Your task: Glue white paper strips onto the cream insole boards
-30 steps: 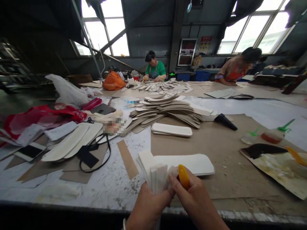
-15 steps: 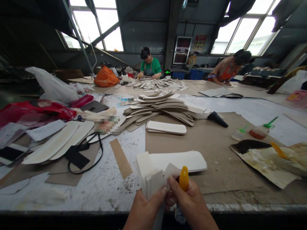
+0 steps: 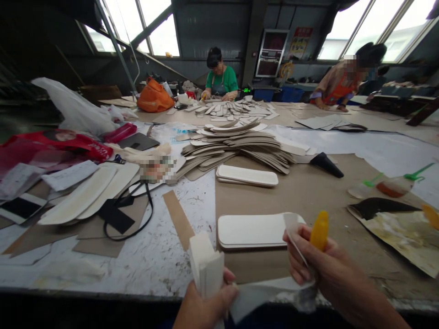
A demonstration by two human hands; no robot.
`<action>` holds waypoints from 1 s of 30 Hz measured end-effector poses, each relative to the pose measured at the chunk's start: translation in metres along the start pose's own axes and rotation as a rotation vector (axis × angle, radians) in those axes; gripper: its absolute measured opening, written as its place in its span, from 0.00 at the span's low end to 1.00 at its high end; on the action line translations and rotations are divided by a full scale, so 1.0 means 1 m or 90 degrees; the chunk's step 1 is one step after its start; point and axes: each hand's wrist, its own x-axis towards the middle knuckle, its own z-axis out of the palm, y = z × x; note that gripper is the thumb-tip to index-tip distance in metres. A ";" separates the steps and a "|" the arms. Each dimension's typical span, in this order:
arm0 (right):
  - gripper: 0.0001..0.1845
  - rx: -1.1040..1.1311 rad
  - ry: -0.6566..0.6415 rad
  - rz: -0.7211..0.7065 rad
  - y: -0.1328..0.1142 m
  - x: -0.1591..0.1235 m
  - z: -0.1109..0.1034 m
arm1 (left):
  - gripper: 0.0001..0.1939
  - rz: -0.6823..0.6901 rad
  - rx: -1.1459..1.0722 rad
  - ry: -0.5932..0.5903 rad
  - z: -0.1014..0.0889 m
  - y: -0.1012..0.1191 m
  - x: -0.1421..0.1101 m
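Observation:
My left hand [image 3: 209, 301] is closed round a bundle of white strips [image 3: 206, 262] near the table's front edge. To its right, my right hand [image 3: 315, 260] pinches a thin white strip [image 3: 291, 228] between thumb and fingers. That same hand also grips a yellow-handled tool [image 3: 319, 230], whose pale lower end is blurred below the fingers. A limp whitish piece [image 3: 257, 294] stretches between the hands; whether it is the pinched strip's other end I cannot tell. Just beyond lies a stack of white rounded panels [image 3: 252, 230] on brown board, its right end partly behind the raised strip.
A smaller panel stack [image 3: 247, 175] and a large fanned pile [image 3: 236, 146] lie farther back. Left are a phone [image 3: 22, 208], a black cord [image 3: 151, 205] and a red bag [image 3: 58, 151]. Right are squeeze bottles [image 3: 394, 186] and a glue-smeared sheet [image 3: 394, 233]. Two people work across the table.
My right hand has moved right, away from my left hand, carrying the strip and the yellow-handled tool. The left hand keeps the bundle, slightly lower. The view has shifted a little.

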 end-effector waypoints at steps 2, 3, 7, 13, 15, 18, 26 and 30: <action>0.21 -0.208 -0.079 -0.005 -0.005 0.012 -0.007 | 0.25 0.030 0.003 0.070 -0.007 0.012 0.013; 0.21 -0.315 -0.111 -0.025 -0.007 0.019 -0.008 | 0.25 0.042 0.008 0.091 -0.010 0.018 0.020; 0.16 -0.624 -0.225 -0.055 -0.013 0.050 0.007 | 0.27 0.034 0.034 0.093 -0.013 0.035 0.053; 0.10 -0.804 -0.287 -0.002 -0.018 0.088 0.041 | 0.21 -0.016 0.071 0.040 -0.011 0.039 0.075; 0.09 -0.837 -0.306 0.004 -0.015 0.095 0.048 | 0.20 -0.023 0.079 0.029 -0.010 0.039 0.076; 0.09 -0.898 -0.314 -0.005 -0.010 0.102 0.052 | 0.18 -0.022 0.090 0.019 -0.010 0.039 0.077; 0.12 -0.994 -0.319 -0.063 -0.006 0.105 0.059 | 0.17 -0.033 0.127 0.031 -0.008 0.038 0.080; 0.11 -1.008 -0.330 -0.064 -0.009 0.104 0.061 | 0.15 -0.032 0.152 0.042 -0.007 0.040 0.079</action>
